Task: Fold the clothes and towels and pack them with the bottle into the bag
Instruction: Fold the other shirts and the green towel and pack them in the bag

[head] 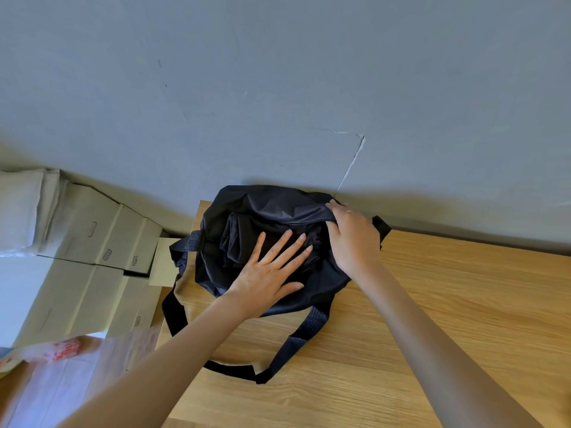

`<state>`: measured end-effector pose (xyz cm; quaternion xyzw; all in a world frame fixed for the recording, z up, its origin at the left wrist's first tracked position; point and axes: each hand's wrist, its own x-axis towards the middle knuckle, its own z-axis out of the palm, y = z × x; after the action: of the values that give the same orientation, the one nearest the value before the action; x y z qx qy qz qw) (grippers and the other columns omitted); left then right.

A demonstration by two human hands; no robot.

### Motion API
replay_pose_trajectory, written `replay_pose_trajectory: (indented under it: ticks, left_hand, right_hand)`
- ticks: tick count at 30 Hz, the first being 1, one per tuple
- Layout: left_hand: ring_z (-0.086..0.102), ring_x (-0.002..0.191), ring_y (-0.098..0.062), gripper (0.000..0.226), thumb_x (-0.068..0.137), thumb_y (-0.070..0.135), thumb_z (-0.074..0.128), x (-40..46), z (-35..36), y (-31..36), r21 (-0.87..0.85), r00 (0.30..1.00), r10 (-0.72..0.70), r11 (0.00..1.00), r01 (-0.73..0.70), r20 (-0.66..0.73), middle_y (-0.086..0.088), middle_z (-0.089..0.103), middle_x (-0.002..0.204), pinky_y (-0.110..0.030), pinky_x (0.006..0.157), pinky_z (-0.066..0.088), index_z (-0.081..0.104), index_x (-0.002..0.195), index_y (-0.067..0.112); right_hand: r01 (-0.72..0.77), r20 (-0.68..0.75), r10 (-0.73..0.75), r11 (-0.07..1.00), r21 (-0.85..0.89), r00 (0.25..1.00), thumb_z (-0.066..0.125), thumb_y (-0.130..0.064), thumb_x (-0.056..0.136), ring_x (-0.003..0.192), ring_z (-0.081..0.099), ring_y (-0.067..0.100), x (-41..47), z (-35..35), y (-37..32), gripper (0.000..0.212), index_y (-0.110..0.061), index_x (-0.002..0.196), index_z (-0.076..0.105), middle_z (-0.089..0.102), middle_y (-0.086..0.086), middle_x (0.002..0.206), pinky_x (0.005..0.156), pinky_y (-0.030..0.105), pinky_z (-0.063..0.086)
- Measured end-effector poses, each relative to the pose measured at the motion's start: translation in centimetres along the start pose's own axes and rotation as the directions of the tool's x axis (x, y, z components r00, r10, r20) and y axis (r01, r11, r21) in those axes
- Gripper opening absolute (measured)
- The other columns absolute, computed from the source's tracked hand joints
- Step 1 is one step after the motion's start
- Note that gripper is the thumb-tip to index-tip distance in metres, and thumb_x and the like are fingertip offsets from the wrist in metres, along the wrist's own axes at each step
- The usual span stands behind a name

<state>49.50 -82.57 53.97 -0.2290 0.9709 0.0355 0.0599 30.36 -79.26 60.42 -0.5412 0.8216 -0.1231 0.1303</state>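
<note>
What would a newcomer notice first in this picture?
The black bag lies open at the far edge of the wooden table, against the grey wall. The left hand presses flat on dark cloth inside it, while the right hand grips the bag's upper rim. Cardboard boxes stand left of the table.

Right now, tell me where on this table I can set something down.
Bare wood lies right of the bag, beyond the right hand, and near the front edge between the forearms. Crowded: the far left corner, where the bag, the left hand and straps sit.
</note>
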Motion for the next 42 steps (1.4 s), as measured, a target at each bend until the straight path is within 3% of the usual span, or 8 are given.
replay_pose_trajectory:
  ticks: [4, 8, 18, 25, 28, 31, 37, 42]
  left_hand:
    - [0.01, 0.145, -0.026, 0.063, 0.097, 0.054, 0.001, 0.3, 0.0, 0.0, 0.005, 1.0, -0.003, 1.0, 0.003, 0.029, -0.003, 0.013, 0.158, -0.062, 0.11, 0.021, 0.012, 0.15, 0.023]
    - [0.009, 0.145, -0.023, 0.062, 0.094, 0.055, 0.009, 0.1, -0.4, 0.2, 0.041, 0.999, -0.044, 0.998, 0.044, 0.012, -0.002, 0.013, 0.158, -0.072, 0.105, 0.015, 0.012, 0.15, 0.027]
    - [0.029, 0.14, -0.026, 0.067, 0.094, 0.058, 0.011, -0.9, -1.1, 0.7, -0.054, 0.978, -0.207, 0.977, 0.208, 0.031, -0.01, 0.027, 0.154, -0.06, 0.102, 0.032, 0.019, 0.149, 0.021]
    - [0.036, 0.137, -0.023, 0.061, 0.097, 0.054, 0.013, 0.0, -2.1, -1.5, -0.127, 0.993, -0.112, 0.985, 0.114, 0.024, -0.005, 0.039, 0.148, -0.053, 0.103, 0.034, 0.031, 0.144, 0.021]
    - [0.043, 0.133, -0.022, 0.058, 0.094, 0.048, 0.025, -0.7, -3.0, -2.0, -0.093, 0.995, -0.092, 0.992, 0.088, -0.044, -0.007, 0.048, 0.14, -0.048, 0.106, 0.037, 0.043, 0.138, 0.014]
    - [0.046, 0.13, -0.026, 0.052, 0.094, 0.039, 0.034, -2.7, -3.7, -2.2, -0.041, 0.97, -0.205, 0.979, 0.201, -0.129, -0.011, 0.053, 0.134, -0.044, 0.107, 0.037, 0.052, 0.132, 0.009]
    - [0.046, 0.129, -0.03, 0.059, 0.092, 0.045, 0.038, -4.0, -2.7, -2.8, 0.02, 0.957, -0.29, 0.957, 0.29, 0.0, -0.018, 0.051, 0.135, -0.05, 0.106, 0.038, 0.048, 0.135, 0.006]
    - [0.053, 0.122, -0.029, 0.066, 0.09, 0.051, 0.025, -2.6, -2.8, -3.3, 0.027, 0.951, -0.3, 0.954, 0.299, 0.078, -0.017, 0.056, 0.13, -0.051, 0.099, 0.044, 0.052, 0.132, 0.008]
  right_hand:
    - [0.217, 0.003, -0.228, 0.923, -0.319, 0.974, 0.07, -0.022, 0.082, 0.129, 0.046, 0.034, 0.2, 0.8, 0.1, 0.062, -0.005, 0.137, 0.046, 0.057, 0.016, 0.13, 0.108, 0.048, 0.035]
    - [0.308, 0.091, -0.298, 0.858, -0.41, 0.95, 0.068, -0.016, 0.083, 0.134, 0.038, 0.034, 1.0, 1.2, -0.6, 0.071, -0.012, 0.145, 0.033, 0.048, 0.018, 0.14, 0.112, 0.049, 0.029]
    - [0.352, -0.072, -0.381, 0.9, -0.256, 0.922, 0.068, -0.02, 0.083, 0.115, 0.059, 0.031, 0.3, 0.9, -0.4, 0.058, -0.012, 0.137, 0.048, 0.061, 0.013, 0.127, 0.097, 0.043, 0.046]
    - [0.303, -0.153, -0.326, 0.94, -0.156, 0.933, 0.068, -0.017, 0.084, 0.106, 0.063, 0.029, 0.2, 0.1, -1.0, 0.048, -0.012, 0.129, 0.056, 0.066, 0.01, 0.117, 0.089, 0.041, 0.051]
    - [0.345, -0.131, -0.383, 0.907, -0.242, 0.915, 0.08, -0.013, 0.07, 0.098, 0.066, 0.031, 0.4, 0.2, -1.9, 0.053, -0.005, 0.12, 0.062, 0.069, 0.014, 0.108, 0.085, 0.041, 0.052]
    - [0.388, -0.012, -0.408, 0.878, -0.279, 0.913, 0.081, -0.012, 0.069, 0.103, 0.064, 0.033, 1.2, 0.9, -3.5, 0.065, -0.003, 0.127, 0.055, 0.065, 0.018, 0.115, 0.091, 0.042, 0.049]
    - [0.453, 0.127, -0.435, 0.845, -0.284, 0.891, 0.051, -0.025, 0.095, 0.126, 0.046, 0.031, 3.0, 1.5, -6.4, 0.058, -0.014, 0.147, 0.027, 0.044, 0.014, 0.143, 0.097, 0.038, 0.042]
    - [0.384, -0.02, -0.389, 0.915, -0.119, 0.921, 0.043, -0.031, 0.099, 0.115, 0.056, 0.027, 2.8, 0.4, -6.2, 0.044, -0.018, 0.141, 0.042, 0.057, 0.006, 0.132, 0.076, 0.036, 0.049]
